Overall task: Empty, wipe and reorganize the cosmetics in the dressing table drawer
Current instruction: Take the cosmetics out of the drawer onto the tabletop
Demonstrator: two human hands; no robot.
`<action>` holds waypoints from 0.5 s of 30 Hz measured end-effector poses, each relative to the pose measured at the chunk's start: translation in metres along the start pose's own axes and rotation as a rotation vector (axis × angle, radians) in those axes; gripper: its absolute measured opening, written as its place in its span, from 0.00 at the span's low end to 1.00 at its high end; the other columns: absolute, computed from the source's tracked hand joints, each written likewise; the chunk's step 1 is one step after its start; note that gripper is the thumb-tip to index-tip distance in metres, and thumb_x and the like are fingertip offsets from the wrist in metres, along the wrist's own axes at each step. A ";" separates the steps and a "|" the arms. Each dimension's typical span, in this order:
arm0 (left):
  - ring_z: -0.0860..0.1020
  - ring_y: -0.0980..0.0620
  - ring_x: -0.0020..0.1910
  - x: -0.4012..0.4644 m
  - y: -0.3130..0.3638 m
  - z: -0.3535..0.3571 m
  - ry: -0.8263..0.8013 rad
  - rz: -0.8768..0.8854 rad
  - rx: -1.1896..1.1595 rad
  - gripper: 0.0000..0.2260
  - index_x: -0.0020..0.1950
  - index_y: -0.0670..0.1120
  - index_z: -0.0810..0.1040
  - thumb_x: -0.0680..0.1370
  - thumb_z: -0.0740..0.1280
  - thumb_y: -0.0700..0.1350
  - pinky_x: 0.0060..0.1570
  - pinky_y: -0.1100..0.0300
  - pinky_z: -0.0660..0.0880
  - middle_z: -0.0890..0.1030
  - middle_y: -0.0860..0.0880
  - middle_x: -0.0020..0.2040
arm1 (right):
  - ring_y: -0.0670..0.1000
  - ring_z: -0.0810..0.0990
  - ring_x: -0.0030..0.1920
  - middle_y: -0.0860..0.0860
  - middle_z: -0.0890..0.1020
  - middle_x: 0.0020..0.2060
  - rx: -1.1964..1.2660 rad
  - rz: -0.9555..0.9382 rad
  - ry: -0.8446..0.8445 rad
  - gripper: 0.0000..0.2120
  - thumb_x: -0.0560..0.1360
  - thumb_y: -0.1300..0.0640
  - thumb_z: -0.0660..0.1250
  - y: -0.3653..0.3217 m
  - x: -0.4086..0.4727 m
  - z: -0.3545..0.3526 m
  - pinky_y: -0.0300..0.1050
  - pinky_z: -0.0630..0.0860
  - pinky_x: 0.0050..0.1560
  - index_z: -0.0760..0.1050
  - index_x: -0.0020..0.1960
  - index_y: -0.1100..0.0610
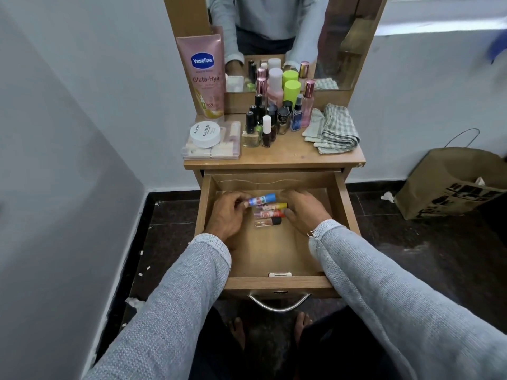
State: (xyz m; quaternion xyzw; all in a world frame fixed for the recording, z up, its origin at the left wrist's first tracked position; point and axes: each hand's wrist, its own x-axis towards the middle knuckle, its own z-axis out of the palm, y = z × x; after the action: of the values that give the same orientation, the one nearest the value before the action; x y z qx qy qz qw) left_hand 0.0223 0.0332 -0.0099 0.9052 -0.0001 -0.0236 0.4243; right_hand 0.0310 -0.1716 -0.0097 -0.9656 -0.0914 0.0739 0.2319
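Note:
The wooden drawer (274, 259) of the dressing table is pulled out. Both my hands are inside it near the back. My left hand (227, 215) pinches the end of a blue-capped lip balm stick (262, 200), lifted slightly above the floor of the drawer. Three more small tubes lie side by side just below it: a yellow-capped one (273, 206), a red one (270, 214) and a black-capped one (268, 222). My right hand (304, 212) lies palm down with straight fingers touching the right ends of these tubes.
On the tabletop stand a pink lotion tube (204, 75), a white jar (205, 134) on a clear box, a cluster of nail polish and perfume bottles (274, 113) and a folded checked cloth (333, 130). A paper bag (450, 182) sits on the dark floor at right.

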 end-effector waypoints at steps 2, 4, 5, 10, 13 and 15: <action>0.79 0.52 0.55 -0.001 0.000 0.000 -0.014 -0.018 -0.027 0.11 0.61 0.44 0.79 0.79 0.66 0.39 0.57 0.58 0.76 0.81 0.49 0.58 | 0.54 0.75 0.60 0.52 0.76 0.62 -0.009 -0.025 -0.016 0.19 0.77 0.56 0.66 -0.003 0.000 0.001 0.49 0.73 0.60 0.71 0.67 0.53; 0.79 0.53 0.55 0.000 -0.001 0.001 -0.029 -0.025 -0.042 0.11 0.60 0.44 0.80 0.79 0.66 0.38 0.58 0.58 0.76 0.81 0.49 0.57 | 0.55 0.76 0.59 0.52 0.77 0.60 -0.016 -0.053 -0.039 0.18 0.76 0.55 0.66 -0.005 0.000 0.002 0.49 0.73 0.59 0.71 0.66 0.53; 0.79 0.53 0.56 0.001 -0.002 0.001 -0.036 -0.028 -0.050 0.10 0.60 0.44 0.80 0.79 0.66 0.38 0.59 0.57 0.76 0.81 0.49 0.57 | 0.55 0.77 0.58 0.53 0.78 0.59 -0.025 -0.059 -0.057 0.18 0.76 0.55 0.66 -0.007 -0.001 0.001 0.49 0.74 0.58 0.71 0.66 0.54; 0.78 0.53 0.57 0.001 -0.003 0.002 -0.036 -0.046 -0.084 0.10 0.59 0.44 0.80 0.79 0.66 0.38 0.60 0.57 0.76 0.81 0.49 0.58 | 0.54 0.78 0.54 0.53 0.80 0.56 0.003 -0.041 -0.076 0.18 0.75 0.55 0.69 -0.008 -0.001 -0.002 0.50 0.75 0.55 0.74 0.64 0.54; 0.78 0.52 0.57 0.003 -0.005 0.002 -0.031 -0.059 -0.128 0.10 0.58 0.45 0.81 0.79 0.67 0.37 0.59 0.54 0.77 0.81 0.49 0.58 | 0.51 0.78 0.50 0.51 0.81 0.52 0.139 0.066 -0.086 0.17 0.72 0.56 0.73 -0.006 0.000 -0.003 0.47 0.76 0.53 0.77 0.60 0.55; 0.79 0.52 0.57 0.003 -0.004 0.003 -0.034 -0.077 -0.158 0.09 0.56 0.45 0.81 0.79 0.66 0.37 0.58 0.54 0.78 0.81 0.49 0.57 | 0.48 0.78 0.48 0.49 0.82 0.50 0.243 0.129 -0.100 0.16 0.70 0.57 0.75 -0.004 0.000 -0.003 0.43 0.74 0.49 0.79 0.57 0.55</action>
State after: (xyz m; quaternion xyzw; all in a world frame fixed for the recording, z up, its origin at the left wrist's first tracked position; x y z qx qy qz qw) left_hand 0.0249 0.0336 -0.0148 0.8678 0.0291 -0.0553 0.4929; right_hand 0.0310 -0.1696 -0.0057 -0.9294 -0.0308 0.1474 0.3369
